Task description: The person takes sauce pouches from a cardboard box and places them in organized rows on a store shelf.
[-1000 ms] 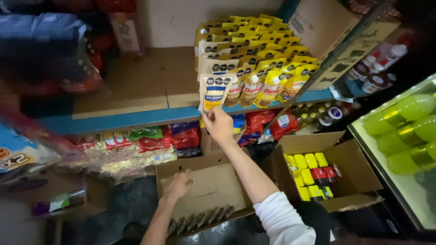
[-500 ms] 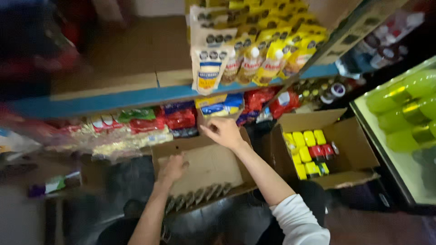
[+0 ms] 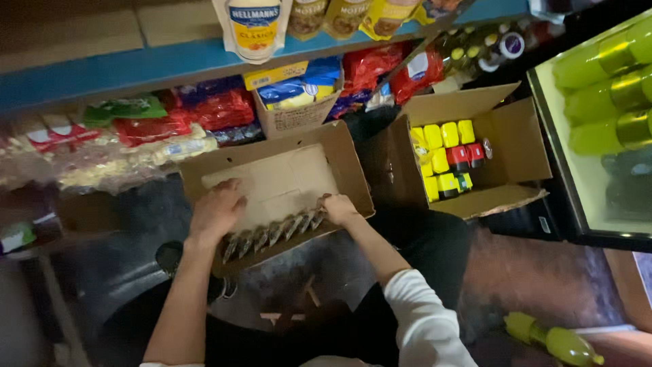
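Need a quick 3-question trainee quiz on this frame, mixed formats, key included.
1. True or false: both hands are inside the open cardboard box.
2. The left hand and right hand sit at the ends of a row of: A) silvery pouches, B) green bottles, C) red bags.
3. Fill in: the second box, to the right, holds bottles with yellow and ___ caps.

Key: 1 true; 2 A, the silvery pouches; 3 red.

White sauce pouch (image 3: 253,27) on the blue shelf (image 3: 136,68) cut off by the top edge; row of pouches (image 3: 272,234) along the cardboard box's (image 3: 272,183) near wall too dark to identify; green bottles (image 3: 604,88) cropped at right.
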